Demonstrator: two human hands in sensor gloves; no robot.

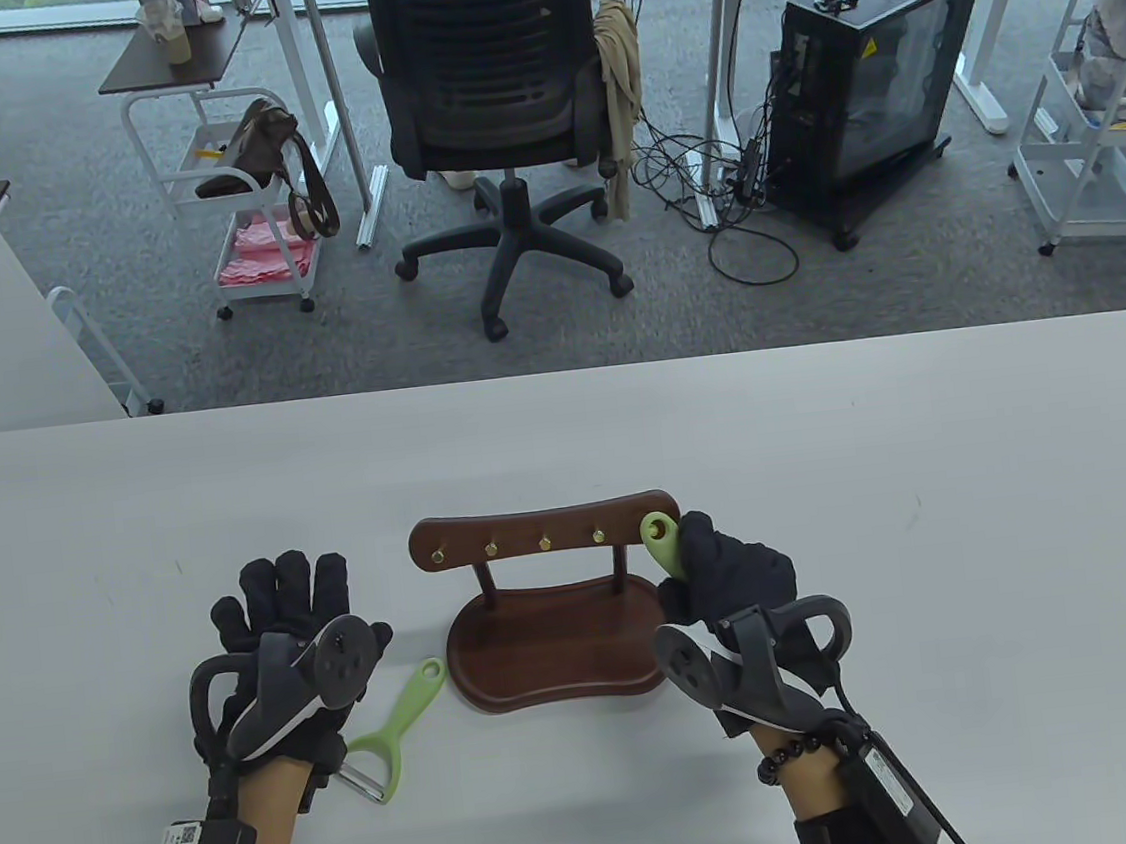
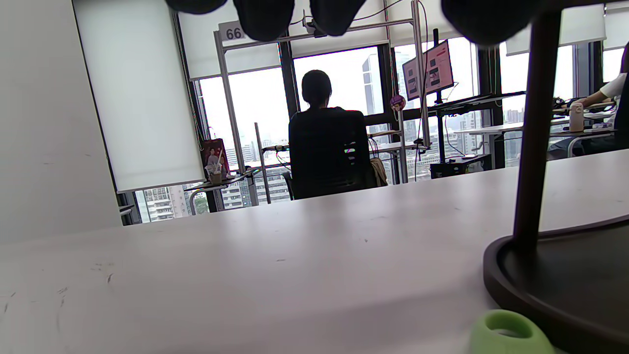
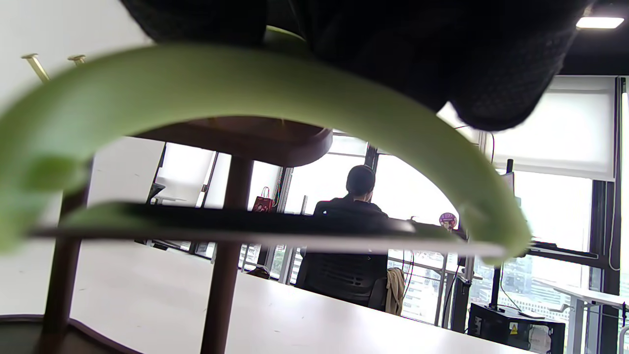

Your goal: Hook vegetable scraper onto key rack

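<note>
White tabletop, office floor behind: we bring a peeler up to the rack.

Our left hand (image 1: 281,612) rests flat, fingers spread, beside a spare green peeler (image 1: 394,726); the dark wooden key rack (image 1: 552,604) shows brass pegs; our right hand (image 1: 730,575) grips the second green peeler (image 1: 660,540), its smooth plastic loop raised near the rightmost peg, probably for hooking.

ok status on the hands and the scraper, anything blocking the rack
Right hand grips a green scraper, loop up at the key rack right end. Left hand flat on table, holding nothing. Second scraper lies beside it. Hooks unobstructed.
</note>
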